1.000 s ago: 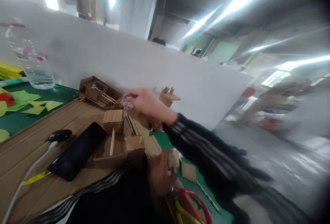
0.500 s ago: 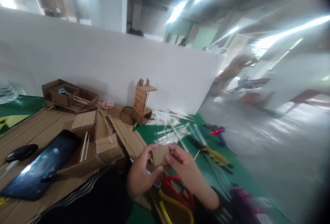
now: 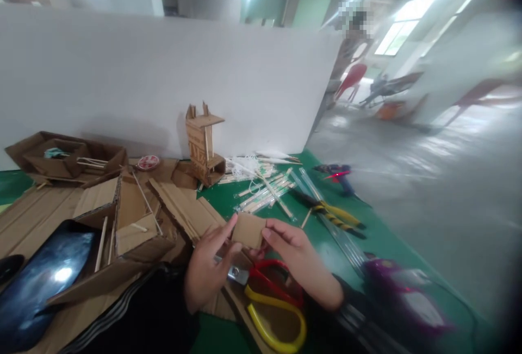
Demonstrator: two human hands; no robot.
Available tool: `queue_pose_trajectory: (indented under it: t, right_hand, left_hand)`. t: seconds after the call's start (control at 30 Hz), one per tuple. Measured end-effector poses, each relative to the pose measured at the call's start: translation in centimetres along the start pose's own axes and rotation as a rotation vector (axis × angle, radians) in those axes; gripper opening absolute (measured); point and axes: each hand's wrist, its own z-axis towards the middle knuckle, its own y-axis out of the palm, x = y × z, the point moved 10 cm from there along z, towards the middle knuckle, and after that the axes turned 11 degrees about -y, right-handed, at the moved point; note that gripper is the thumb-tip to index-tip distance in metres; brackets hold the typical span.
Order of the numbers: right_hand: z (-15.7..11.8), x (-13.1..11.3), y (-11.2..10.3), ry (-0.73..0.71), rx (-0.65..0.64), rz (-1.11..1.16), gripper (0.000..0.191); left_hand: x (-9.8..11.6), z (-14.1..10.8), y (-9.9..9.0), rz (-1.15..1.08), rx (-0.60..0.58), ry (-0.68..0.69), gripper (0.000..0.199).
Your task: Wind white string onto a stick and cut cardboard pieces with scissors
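Observation:
My right hand (image 3: 296,253) pinches a small square of cardboard (image 3: 248,230) by its right edge, thumb on its face. My left hand (image 3: 210,267) has its thumb and index finger spread apart at the square's left side; the index fingertip touches the edge. Just below the hands lie scissors (image 3: 277,321) with red and yellow handles, partly on cardboard strips. A small metal piece (image 3: 237,274) shows beside my left thumb.
On the green table stand a cardboard structure (image 3: 199,142) and an open cardboard box (image 3: 28,155). Wooden sticks (image 3: 269,196), yellow-black pliers (image 3: 334,215), a glue gun (image 3: 340,174) and a purple item (image 3: 403,294) lie right. A phone (image 3: 53,283) lies left. A white partition (image 3: 163,82) stands behind.
The view has turned right, so table things sit farther left. My left thumb has come off the cardboard's face and those fingers have spread; my right hand keeps its hold.

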Motion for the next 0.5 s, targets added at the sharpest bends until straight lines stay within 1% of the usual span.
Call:
queue_pose_trajectory:
  t: [0.2,0.37,0.43,0.5]
  right_hand:
    - [-0.1,-0.1,-0.7,-0.018,0.025,-0.023,0.025]
    - [0.0,-0.3,-1.0,-0.016,0.028,-0.069,0.027]
    - [0.0,-0.4,-1.0,-0.024,0.026,-0.077,0.026]
    - [0.0,-0.2,-0.8,-0.027,0.016,-0.104,0.026]
  left_hand:
    - [0.0,0.1,-0.2,-0.003,0.029,0.057,0.039]
    - [-0.8,0.1,-0.6,-0.01,0.07,-0.017,0.033]
    - [-1.0,0.1,-0.6,0.01,0.076,-0.047,0.039]
    - [-1.1,0.0,-0.5,0.041,0.067,-0.055,0.053]
